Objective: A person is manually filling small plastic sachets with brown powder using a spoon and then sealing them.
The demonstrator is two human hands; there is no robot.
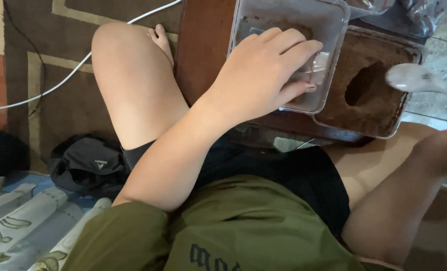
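Observation:
My left hand [266, 70] grips the near right corner of a clear square plastic container [334, 20]. The fingers lie over its rim and the thumb is underneath. The container holds a thin brown smear. To its right sits a second clear container [384, 118] filled with a brown, powder-topped mass that has a scooped hole [364, 85] in the middle. A white plastic spoon [409, 78] hovers blurred over that container, its handle running off the right edge. My right hand is out of frame; only a blurred forearm [424, 165] shows at the lower right.
Both containers rest on a dark wooden surface [203, 45] above my lap. My bare left leg [133, 85] lies on a brown patterned rug [47, 100] crossed by a white cable [58, 83]. A black bag [88, 163] and floral cloth [17, 221] lie at lower left.

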